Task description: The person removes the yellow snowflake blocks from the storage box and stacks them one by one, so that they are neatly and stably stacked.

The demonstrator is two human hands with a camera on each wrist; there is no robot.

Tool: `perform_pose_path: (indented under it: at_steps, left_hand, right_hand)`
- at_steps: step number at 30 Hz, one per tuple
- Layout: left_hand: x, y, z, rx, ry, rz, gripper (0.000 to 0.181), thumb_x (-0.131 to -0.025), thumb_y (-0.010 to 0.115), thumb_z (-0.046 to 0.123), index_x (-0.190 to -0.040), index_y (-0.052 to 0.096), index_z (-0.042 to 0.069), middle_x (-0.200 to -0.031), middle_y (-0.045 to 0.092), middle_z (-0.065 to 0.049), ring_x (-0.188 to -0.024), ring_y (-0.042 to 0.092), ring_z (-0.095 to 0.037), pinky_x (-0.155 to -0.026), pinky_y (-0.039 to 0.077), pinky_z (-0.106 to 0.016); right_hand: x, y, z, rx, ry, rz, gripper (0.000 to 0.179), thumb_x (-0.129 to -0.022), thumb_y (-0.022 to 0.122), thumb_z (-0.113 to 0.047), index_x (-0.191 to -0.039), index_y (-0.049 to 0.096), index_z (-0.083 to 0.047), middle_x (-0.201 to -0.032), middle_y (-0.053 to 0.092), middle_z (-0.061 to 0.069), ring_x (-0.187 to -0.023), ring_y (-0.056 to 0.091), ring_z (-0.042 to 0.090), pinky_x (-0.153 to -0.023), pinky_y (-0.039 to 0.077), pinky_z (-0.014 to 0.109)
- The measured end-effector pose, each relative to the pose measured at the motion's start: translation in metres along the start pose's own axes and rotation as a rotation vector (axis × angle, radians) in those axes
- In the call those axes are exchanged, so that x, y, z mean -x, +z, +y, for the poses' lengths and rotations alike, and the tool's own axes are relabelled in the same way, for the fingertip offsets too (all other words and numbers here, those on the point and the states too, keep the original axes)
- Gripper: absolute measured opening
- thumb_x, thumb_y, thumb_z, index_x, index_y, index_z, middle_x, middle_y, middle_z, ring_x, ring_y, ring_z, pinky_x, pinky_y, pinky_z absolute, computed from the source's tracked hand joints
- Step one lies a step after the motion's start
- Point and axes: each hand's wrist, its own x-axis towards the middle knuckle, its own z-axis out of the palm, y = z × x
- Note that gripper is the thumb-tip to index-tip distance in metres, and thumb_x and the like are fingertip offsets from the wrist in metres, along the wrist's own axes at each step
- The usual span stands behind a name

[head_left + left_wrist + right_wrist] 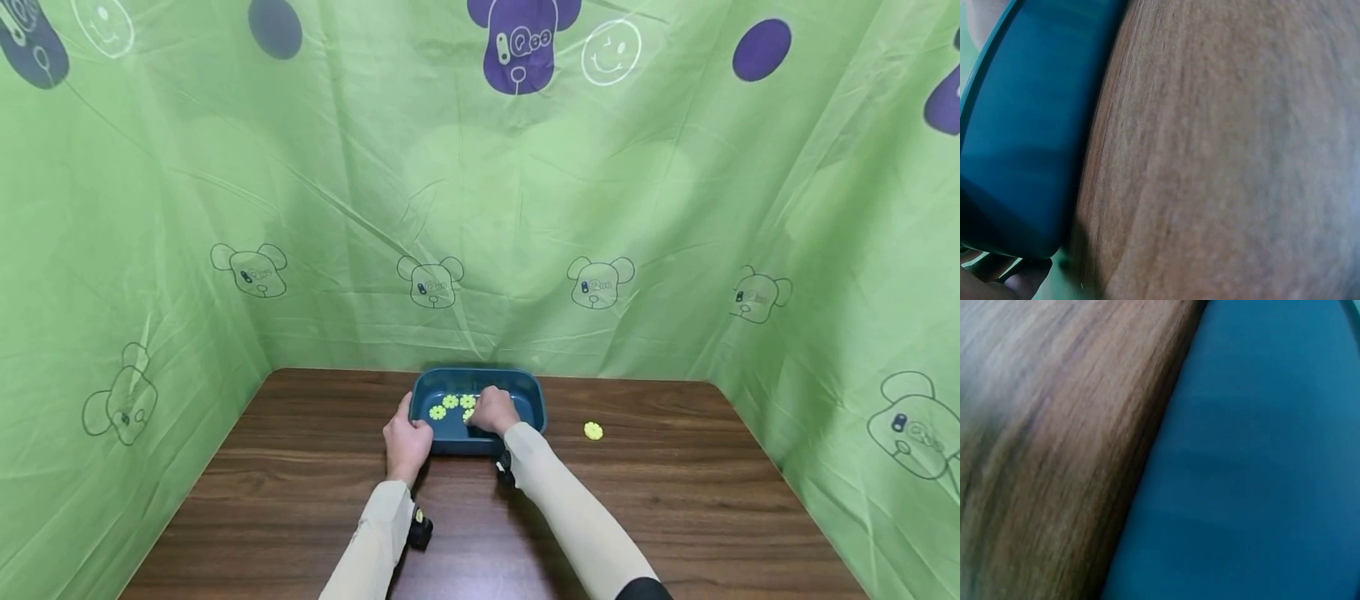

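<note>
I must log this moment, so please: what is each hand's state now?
Left hand: holding the blue tray's left end.
Right hand: inside the tray, fingers mostly hidden; whether it grips a yellow flower piece cannot be told.

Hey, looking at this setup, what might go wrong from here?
The right hand is down in the blue bin close to the yellow flower-shaped pieces, so it might nudge them out of place. The left hand is at the bin's near left corner; a hard push there could slide the bin. One loose yellow piece lies on the table, where it may get overlooked.
</note>
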Motion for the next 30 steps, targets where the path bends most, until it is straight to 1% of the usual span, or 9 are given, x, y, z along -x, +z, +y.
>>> perform_pose_path:
  at_steps: [5,9,11,14,17,21,23,27,30]
  left_hand:
    - [0.001,0.001,-0.002,0.002,-0.011,-0.019,0.062,-0.087,0.05,0.002,-0.149,0.051,0.009,-0.141,0.059,-0.024,-0.131,0.054,-0.042,-0.107,0.046,-0.055]
    - [0.0,0.001,-0.004,0.008,-0.016,-0.038,0.063,-0.088,0.049,0.003,-0.15,0.049,0.01,-0.143,0.058,-0.023,-0.132,0.054,-0.042,-0.106,0.046,-0.055]
    - [0.0,0.001,-0.005,0.004,-0.013,-0.034,0.062,-0.088,0.049,0.003,-0.15,0.05,0.01,-0.143,0.058,-0.023,-0.131,0.055,-0.042,-0.106,0.047,-0.055]
    - [0.0,0.0,-0.006,0.0,-0.01,-0.026,0.062,-0.088,0.051,0.002,-0.15,0.05,0.009,-0.142,0.058,-0.024,-0.13,0.055,-0.043,-0.105,0.047,-0.056]
    - [0.0,0.0,-0.006,-0.001,-0.009,-0.031,0.062,-0.088,0.051,0.003,-0.15,0.05,0.009,-0.142,0.058,-0.024,-0.129,0.056,-0.043,-0.105,0.047,-0.056]
    - [-0.001,0.0,-0.006,0.0,-0.002,-0.036,0.062,-0.088,0.05,0.004,-0.15,0.049,0.009,-0.142,0.058,-0.025,-0.129,0.056,-0.043,-0.104,0.048,-0.055]
    - [-0.001,-0.001,-0.006,-0.004,-0.003,-0.036,0.063,-0.088,0.05,0.004,-0.151,0.049,0.01,-0.142,0.058,-0.025,-0.129,0.056,-0.043,-0.104,0.048,-0.055]
    - [-0.002,-0.002,-0.005,-0.001,-0.009,-0.045,0.063,-0.089,0.05,0.005,-0.152,0.048,0.012,-0.144,0.057,-0.024,-0.131,0.055,-0.042,-0.104,0.048,-0.055]
    - [-0.002,-0.001,-0.003,-0.003,-0.008,-0.051,0.063,-0.089,0.049,0.005,-0.152,0.047,0.011,-0.145,0.056,-0.023,-0.131,0.054,-0.043,-0.104,0.048,-0.055]
  right_hand:
    - [0.004,-0.004,0.003,-0.057,-0.019,-0.004,0.043,-0.08,0.085,-0.018,-0.056,0.049,-0.016,-0.053,0.044,-0.005,-0.052,0.044,0.015,-0.057,0.042,0.03]
    - [0.008,-0.009,0.003,-0.107,-0.056,0.007,0.025,-0.081,0.084,-0.012,-0.071,0.061,-0.01,-0.067,0.057,-0.001,-0.059,0.053,0.015,-0.058,0.045,0.032]
    - [0.009,-0.012,0.002,-0.124,-0.079,0.008,0.018,-0.083,0.082,-0.011,-0.08,0.064,-0.007,-0.074,0.061,0.001,-0.06,0.057,0.015,-0.059,0.047,0.032]
    - [0.01,-0.02,0.0,-0.159,-0.111,0.004,0.015,-0.087,0.078,-0.01,-0.094,0.067,-0.003,-0.08,0.066,0.003,-0.063,0.064,0.016,-0.062,0.051,0.033]
    - [0.012,-0.034,-0.002,-0.219,-0.124,-0.002,0.016,-0.089,0.076,-0.01,-0.101,0.069,-0.001,-0.084,0.072,0.008,-0.07,0.071,0.024,-0.065,0.055,0.035]
    - [0.013,-0.054,-0.001,-0.263,-0.151,0.043,0.013,-0.091,0.075,-0.012,-0.101,0.072,-0.004,-0.087,0.076,0.011,-0.076,0.074,0.029,-0.065,0.057,0.034]
    - [0.012,-0.064,0.003,-0.267,-0.163,0.085,0.011,-0.091,0.075,-0.015,-0.099,0.073,-0.007,-0.086,0.076,0.009,-0.074,0.074,0.025,-0.063,0.057,0.032]
    - [0.014,-0.085,0.015,-0.3,-0.149,0.143,0.011,-0.092,0.075,-0.02,-0.099,0.074,-0.012,-0.086,0.076,0.007,-0.069,0.072,0.018,-0.061,0.056,0.03]
    - [0.018,-0.102,0.027,-0.306,-0.14,0.17,0.012,-0.093,0.074,-0.02,-0.101,0.074,-0.011,-0.088,0.077,0.008,-0.068,0.072,0.017,-0.062,0.057,0.031]
